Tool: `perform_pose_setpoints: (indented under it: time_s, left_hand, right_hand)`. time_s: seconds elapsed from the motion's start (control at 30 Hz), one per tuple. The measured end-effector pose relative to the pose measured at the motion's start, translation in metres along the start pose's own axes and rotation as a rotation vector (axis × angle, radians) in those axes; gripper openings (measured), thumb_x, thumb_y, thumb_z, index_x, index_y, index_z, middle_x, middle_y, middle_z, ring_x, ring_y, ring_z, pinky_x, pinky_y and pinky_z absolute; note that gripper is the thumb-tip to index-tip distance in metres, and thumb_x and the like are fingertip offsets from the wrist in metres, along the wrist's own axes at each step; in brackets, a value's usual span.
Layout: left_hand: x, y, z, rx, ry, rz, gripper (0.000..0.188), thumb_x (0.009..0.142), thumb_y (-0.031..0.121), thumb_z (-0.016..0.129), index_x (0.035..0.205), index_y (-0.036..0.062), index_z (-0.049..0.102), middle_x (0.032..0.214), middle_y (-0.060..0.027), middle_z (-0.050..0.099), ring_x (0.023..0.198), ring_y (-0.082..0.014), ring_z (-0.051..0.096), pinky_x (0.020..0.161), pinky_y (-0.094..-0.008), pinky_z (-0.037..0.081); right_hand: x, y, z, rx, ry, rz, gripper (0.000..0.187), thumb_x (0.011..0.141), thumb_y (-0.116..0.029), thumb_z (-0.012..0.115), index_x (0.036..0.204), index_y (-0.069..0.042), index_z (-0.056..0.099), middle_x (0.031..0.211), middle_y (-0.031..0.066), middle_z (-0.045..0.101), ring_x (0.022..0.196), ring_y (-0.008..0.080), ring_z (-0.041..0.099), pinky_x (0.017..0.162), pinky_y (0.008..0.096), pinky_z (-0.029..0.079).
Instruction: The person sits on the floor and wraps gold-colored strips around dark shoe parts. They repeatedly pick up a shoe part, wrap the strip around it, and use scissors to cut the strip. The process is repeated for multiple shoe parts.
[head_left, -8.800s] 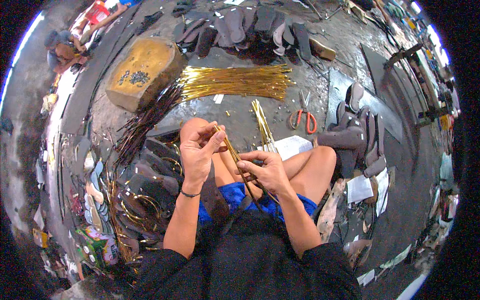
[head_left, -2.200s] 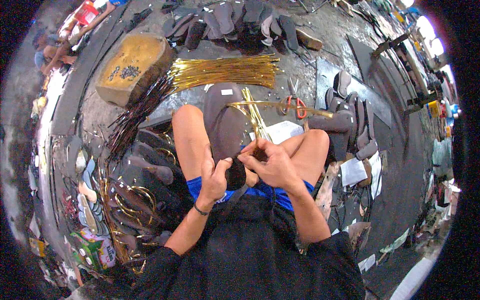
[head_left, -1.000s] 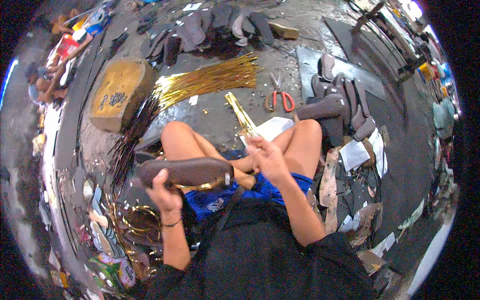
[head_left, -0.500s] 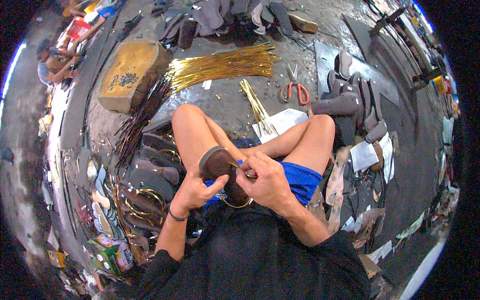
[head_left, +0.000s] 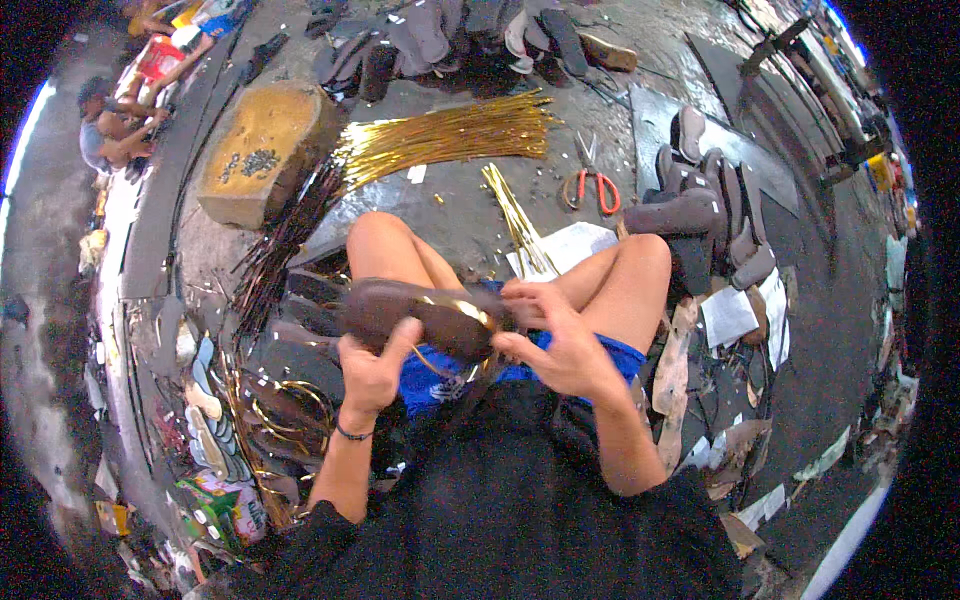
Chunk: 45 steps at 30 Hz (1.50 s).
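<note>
A dark brown sandal (head_left: 405,312) with gold trim lies sideways across my lap, slightly blurred. My left hand (head_left: 375,372) grips its left end, thumb on the upper face and the other fingers hidden underneath. At the right end, my right hand (head_left: 562,345) holds it between thumb and fingers, near the gold-edged strap. A thin gold strip loops below the sole. In front of my knees, several gold strips (head_left: 518,220) rest partly on a white paper sheet (head_left: 580,245). Red-handled scissors (head_left: 592,180) lie beyond them.
A long bundle of gold strips (head_left: 450,135) spreads across the floor beside a wooden block (head_left: 262,150) bearing small dark bits. Brown soles pile up at right (head_left: 700,205) and far ahead (head_left: 420,40). More sandals (head_left: 285,415) lie at my left. Another person (head_left: 115,130) sits far left.
The sandal has swung from upright to sideways, its end pointing left. My right hand has gone from a pinch at the gold strip to a wider hold on the sandal's right end.
</note>
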<state>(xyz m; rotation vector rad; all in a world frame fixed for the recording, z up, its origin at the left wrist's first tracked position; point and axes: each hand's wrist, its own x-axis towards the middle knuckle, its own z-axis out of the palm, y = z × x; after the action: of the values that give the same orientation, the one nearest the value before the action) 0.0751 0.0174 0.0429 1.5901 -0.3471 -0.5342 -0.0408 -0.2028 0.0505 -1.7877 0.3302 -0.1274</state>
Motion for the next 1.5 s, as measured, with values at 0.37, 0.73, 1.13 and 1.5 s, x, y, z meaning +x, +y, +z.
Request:
perform_pose_setpoints:
  time_s: [0.37, 0.73, 1.13, 1.5]
  left_hand:
    - [-0.048, -0.039, 0.043, -0.301, -0.363, -0.396, 0.022, 0.096, 0.016, 0.055, 0.113, 0.0028, 0.058, 0.113, -0.0073, 0.064, 0.106, -0.0172, 0.06, 0.092, -0.0323, 0.048]
    - [-0.003, -0.009, 0.07, 0.132, -0.258, -0.035, 0.047, 0.087, 0.01, 0.065, 0.13, -0.0036, 0.05, 0.117, -0.0098, 0.062, 0.106, -0.0185, 0.059, 0.096, -0.0354, 0.047]
    - [0.03, 0.008, 0.061, -0.247, -0.124, -0.269, 0.046, 0.085, 0.009, 0.06, 0.128, -0.0025, 0.052, 0.109, -0.008, 0.066, 0.096, -0.0177, 0.063, 0.088, -0.0318, 0.05]
    - [0.027, 0.014, 0.065, -0.293, -0.111, -0.253, 0.048, 0.084, 0.013, 0.06, 0.129, -0.003, 0.051, 0.107, -0.0114, 0.066, 0.089, -0.0192, 0.066, 0.081, -0.0322, 0.054]
  right_hand:
    - [0.048, 0.01, -0.051, -0.184, 0.079, -0.272, 0.019, 0.08, 0.004, 0.067, 0.095, -0.008, 0.069, 0.13, 0.015, 0.059, 0.12, 0.0321, 0.058, 0.097, 0.0391, 0.047]
    - [0.071, 0.046, -0.031, -0.073, 0.095, -0.357, 0.038, 0.08, 0.002, 0.069, 0.115, -0.009, 0.059, 0.133, 0.017, 0.051, 0.124, 0.0291, 0.051, 0.101, 0.0386, 0.044]
    - [0.021, 0.081, 0.02, 1.057, -0.413, 0.329, 0.029, 0.093, -0.017, 0.066, 0.118, -0.003, 0.058, 0.103, 0.0009, 0.065, 0.088, 0.0099, 0.061, 0.078, 0.0262, 0.05]
    - [0.022, 0.075, 0.022, 1.193, -0.407, 0.323, 0.016, 0.091, -0.015, 0.067, 0.103, -0.007, 0.06, 0.093, -0.0001, 0.065, 0.084, 0.0112, 0.061, 0.076, 0.0273, 0.049]
